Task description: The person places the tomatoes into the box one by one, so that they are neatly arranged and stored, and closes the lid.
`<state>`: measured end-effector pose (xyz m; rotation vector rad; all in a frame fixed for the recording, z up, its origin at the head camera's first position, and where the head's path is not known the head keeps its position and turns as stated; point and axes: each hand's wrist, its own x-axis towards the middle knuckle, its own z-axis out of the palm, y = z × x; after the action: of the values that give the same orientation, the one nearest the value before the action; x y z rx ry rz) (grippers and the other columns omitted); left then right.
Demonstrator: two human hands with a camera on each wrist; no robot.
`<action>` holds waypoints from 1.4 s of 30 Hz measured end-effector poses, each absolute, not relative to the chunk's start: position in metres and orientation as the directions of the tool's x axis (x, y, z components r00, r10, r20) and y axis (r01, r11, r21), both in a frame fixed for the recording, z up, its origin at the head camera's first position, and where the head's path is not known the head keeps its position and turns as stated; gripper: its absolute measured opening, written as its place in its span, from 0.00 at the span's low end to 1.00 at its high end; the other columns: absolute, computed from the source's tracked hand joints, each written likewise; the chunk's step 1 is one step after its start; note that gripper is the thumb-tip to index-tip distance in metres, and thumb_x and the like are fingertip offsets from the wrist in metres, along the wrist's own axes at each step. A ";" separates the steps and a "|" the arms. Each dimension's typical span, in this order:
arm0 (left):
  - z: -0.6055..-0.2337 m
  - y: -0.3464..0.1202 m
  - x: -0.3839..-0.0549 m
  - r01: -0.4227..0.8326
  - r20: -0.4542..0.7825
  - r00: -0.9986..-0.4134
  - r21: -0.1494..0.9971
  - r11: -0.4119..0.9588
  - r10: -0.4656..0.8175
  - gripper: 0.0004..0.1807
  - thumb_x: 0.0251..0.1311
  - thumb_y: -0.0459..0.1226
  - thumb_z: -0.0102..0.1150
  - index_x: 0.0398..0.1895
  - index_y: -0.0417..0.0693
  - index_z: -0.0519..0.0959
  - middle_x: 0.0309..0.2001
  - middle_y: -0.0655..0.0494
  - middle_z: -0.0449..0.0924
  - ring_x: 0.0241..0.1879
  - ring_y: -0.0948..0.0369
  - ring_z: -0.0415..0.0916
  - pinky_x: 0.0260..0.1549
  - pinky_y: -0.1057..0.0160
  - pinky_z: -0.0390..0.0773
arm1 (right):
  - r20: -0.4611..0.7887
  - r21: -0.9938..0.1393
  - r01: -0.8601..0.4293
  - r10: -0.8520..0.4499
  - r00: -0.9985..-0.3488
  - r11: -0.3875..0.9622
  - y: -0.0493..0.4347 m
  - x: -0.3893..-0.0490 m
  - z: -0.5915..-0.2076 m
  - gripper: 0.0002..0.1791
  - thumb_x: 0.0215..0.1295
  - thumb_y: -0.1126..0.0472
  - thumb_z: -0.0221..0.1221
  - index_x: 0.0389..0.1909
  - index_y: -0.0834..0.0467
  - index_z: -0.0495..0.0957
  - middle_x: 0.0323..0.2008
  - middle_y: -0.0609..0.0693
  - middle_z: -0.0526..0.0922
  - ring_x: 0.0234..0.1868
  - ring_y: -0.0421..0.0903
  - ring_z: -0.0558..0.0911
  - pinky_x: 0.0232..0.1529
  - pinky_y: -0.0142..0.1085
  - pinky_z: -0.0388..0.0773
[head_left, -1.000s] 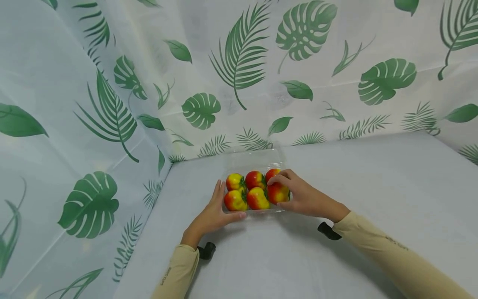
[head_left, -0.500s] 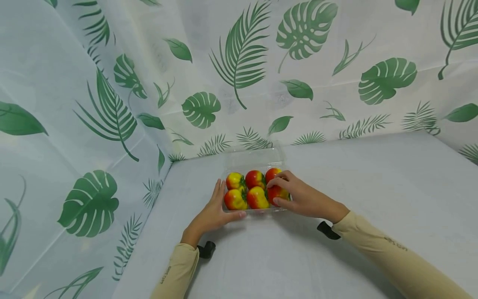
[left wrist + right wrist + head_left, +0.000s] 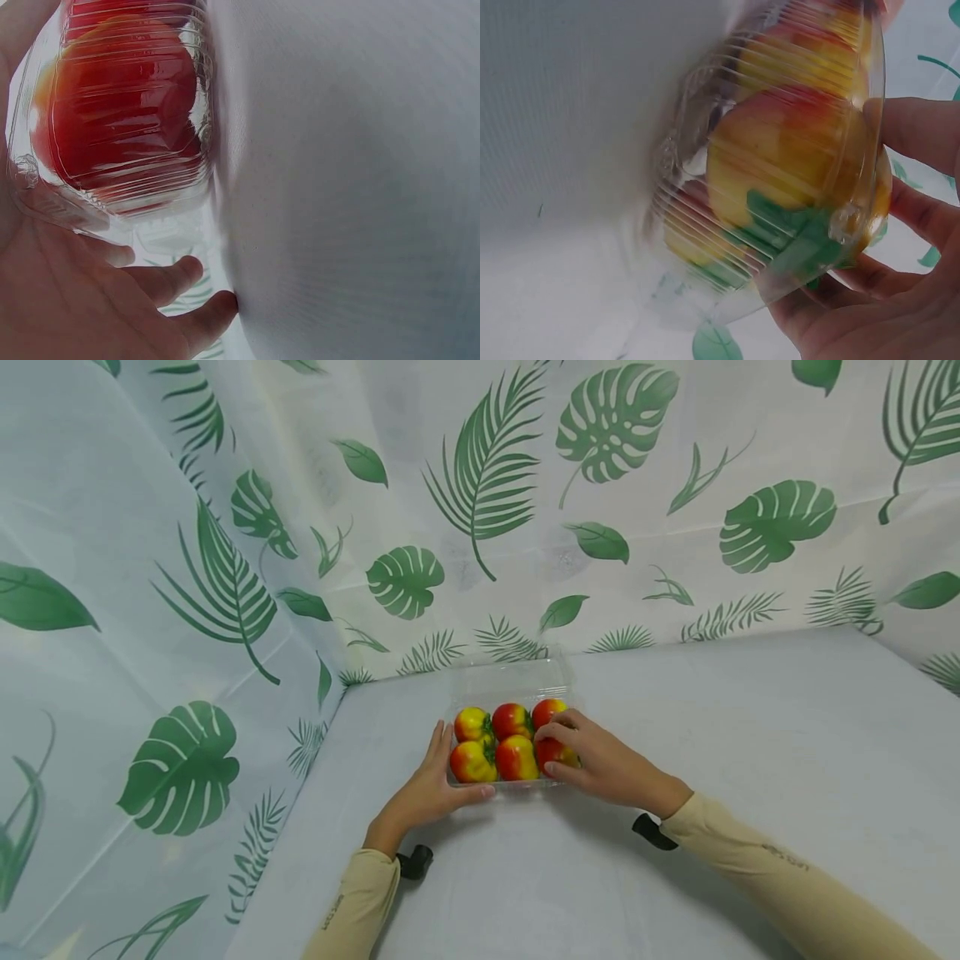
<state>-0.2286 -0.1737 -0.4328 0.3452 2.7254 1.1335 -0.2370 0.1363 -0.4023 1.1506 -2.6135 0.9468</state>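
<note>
A clear plastic clamshell box (image 3: 517,784) stands on the table with several red-and-yellow fruits in two rows. Green leafy tops show on some of them. My left hand (image 3: 424,795) lies around the box's near left corner, thumb along the front, fingers straight along the left side. In the left wrist view, the fingers (image 3: 169,281) spread past the ribbed wall. My right hand (image 3: 606,763) holds the near right fruit (image 3: 557,752), fingertips on top and thumb at its front. Through the wall in the right wrist view, that fruit (image 3: 780,150) sits inside the box, partly behind glare.
The box's transparent lid (image 3: 513,677) is folded back toward the leaf-print curtain (image 3: 645,527). A white cloth covers the table (image 3: 750,735). A second curtain side (image 3: 135,677) rises along the left edge. Each wrist carries a small black camera (image 3: 654,832).
The near right fruit has settled lower in the box. My right hand has shifted slightly left, its thumb moving from below the fruit onto its front. My left hand stays in place.
</note>
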 end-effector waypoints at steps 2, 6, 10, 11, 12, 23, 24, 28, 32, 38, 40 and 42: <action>-0.432 -0.173 -0.229 0.146 -0.069 -0.959 0.714 0.685 0.276 0.72 0.58 0.67 0.73 0.89 0.50 0.35 0.88 0.52 0.24 0.85 0.42 0.37 0.76 0.33 0.51 | 0.366 -0.494 -0.703 -0.611 -0.702 0.511 0.135 -0.236 -0.403 0.17 0.72 0.62 0.70 0.58 0.59 0.81 0.57 0.56 0.77 0.57 0.55 0.79 0.57 0.51 0.84; -0.432 -0.173 -0.229 0.148 -0.068 -0.958 0.712 0.686 0.277 0.73 0.57 0.68 0.72 0.89 0.49 0.35 0.88 0.52 0.24 0.85 0.42 0.38 0.76 0.32 0.52 | 0.382 -0.495 -0.701 -0.596 -0.706 0.513 0.135 -0.236 -0.405 0.16 0.71 0.65 0.70 0.57 0.60 0.81 0.55 0.55 0.77 0.56 0.53 0.78 0.56 0.49 0.84; -0.433 -0.173 -0.231 0.162 -0.058 -0.956 0.712 0.683 0.287 0.74 0.55 0.70 0.72 0.89 0.47 0.35 0.88 0.51 0.25 0.85 0.42 0.38 0.76 0.32 0.52 | 0.387 -0.492 -0.700 -0.591 -0.708 0.517 0.135 -0.236 -0.407 0.16 0.70 0.66 0.70 0.56 0.61 0.81 0.54 0.54 0.77 0.56 0.53 0.78 0.56 0.49 0.84; -0.433 -0.173 -0.231 0.164 -0.058 -0.955 0.712 0.683 0.289 0.75 0.55 0.70 0.72 0.89 0.47 0.35 0.88 0.50 0.24 0.85 0.42 0.38 0.76 0.32 0.52 | 0.387 -0.491 -0.700 -0.590 -0.708 0.518 0.135 -0.237 -0.408 0.16 0.70 0.66 0.70 0.56 0.61 0.81 0.54 0.54 0.77 0.55 0.53 0.78 0.56 0.48 0.84; -0.433 -0.173 -0.231 0.167 -0.056 -0.955 0.712 0.682 0.292 0.75 0.55 0.70 0.72 0.89 0.47 0.35 0.88 0.50 0.24 0.85 0.42 0.37 0.76 0.33 0.52 | 0.389 -0.488 -0.701 -0.590 -0.707 0.519 0.135 -0.237 -0.408 0.15 0.70 0.66 0.70 0.55 0.61 0.81 0.54 0.54 0.77 0.55 0.53 0.78 0.55 0.48 0.84; -0.435 -0.171 -0.229 0.160 -0.067 -0.953 0.718 0.678 0.296 0.76 0.54 0.71 0.72 0.89 0.49 0.34 0.87 0.50 0.23 0.85 0.42 0.37 0.77 0.34 0.51 | 0.404 -0.484 -0.697 -0.571 -0.715 0.530 0.137 -0.239 -0.413 0.11 0.73 0.66 0.67 0.53 0.61 0.82 0.52 0.55 0.78 0.53 0.52 0.78 0.54 0.48 0.85; -0.435 -0.171 -0.229 0.160 -0.066 -0.953 0.719 0.677 0.295 0.76 0.54 0.71 0.72 0.89 0.49 0.34 0.87 0.50 0.23 0.85 0.43 0.36 0.77 0.34 0.51 | 0.408 -0.488 -0.693 -0.563 -0.719 0.531 0.137 -0.239 -0.413 0.11 0.73 0.66 0.67 0.53 0.61 0.82 0.53 0.56 0.78 0.53 0.52 0.78 0.54 0.48 0.85; -0.436 -0.172 -0.228 0.160 -0.062 -0.955 0.716 0.679 0.290 0.75 0.55 0.71 0.71 0.89 0.50 0.33 0.87 0.50 0.23 0.85 0.43 0.36 0.77 0.34 0.51 | 0.446 -0.514 -0.678 -0.512 -0.734 0.525 0.139 -0.240 -0.409 0.11 0.74 0.66 0.66 0.54 0.64 0.82 0.55 0.58 0.78 0.54 0.56 0.80 0.56 0.52 0.84; -0.434 -0.174 -0.227 0.158 -0.070 -0.954 0.708 0.689 0.291 0.74 0.57 0.70 0.71 0.89 0.52 0.31 0.87 0.52 0.22 0.85 0.45 0.34 0.78 0.35 0.49 | 0.505 -0.549 -0.677 -0.451 -0.736 0.491 0.146 -0.244 -0.404 0.11 0.74 0.69 0.65 0.53 0.66 0.81 0.55 0.60 0.78 0.56 0.61 0.80 0.58 0.58 0.82; -0.426 -0.181 -0.229 0.155 -0.056 -0.957 0.732 0.663 0.285 0.68 0.65 0.65 0.67 0.89 0.51 0.31 0.88 0.49 0.26 0.85 0.47 0.35 0.79 0.38 0.47 | 0.506 -0.614 -0.611 -0.344 -0.791 0.500 0.160 -0.255 -0.396 0.13 0.76 0.69 0.62 0.57 0.69 0.79 0.56 0.64 0.79 0.58 0.64 0.79 0.58 0.62 0.81; -0.425 -0.185 -0.231 0.142 -0.049 -0.961 0.758 0.637 0.273 0.64 0.68 0.65 0.63 0.89 0.51 0.31 0.88 0.46 0.31 0.85 0.44 0.40 0.78 0.37 0.49 | 0.466 -0.651 -0.566 -0.323 -0.824 0.505 0.165 -0.257 -0.395 0.16 0.78 0.66 0.61 0.61 0.69 0.78 0.59 0.66 0.78 0.61 0.65 0.78 0.60 0.62 0.80; -0.425 -0.190 -0.234 0.130 -0.038 -0.963 0.803 0.582 0.267 0.60 0.73 0.63 0.59 0.89 0.52 0.32 0.88 0.45 0.35 0.84 0.43 0.44 0.78 0.37 0.51 | 0.422 -0.690 -0.524 -0.311 -0.852 0.500 0.169 -0.259 -0.394 0.19 0.79 0.64 0.59 0.65 0.70 0.75 0.63 0.67 0.76 0.64 0.67 0.77 0.63 0.63 0.78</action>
<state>-0.2343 -0.1900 -0.4248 0.3350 2.6543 1.3282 -0.2591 0.1687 -0.3944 0.7113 -2.5028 1.2752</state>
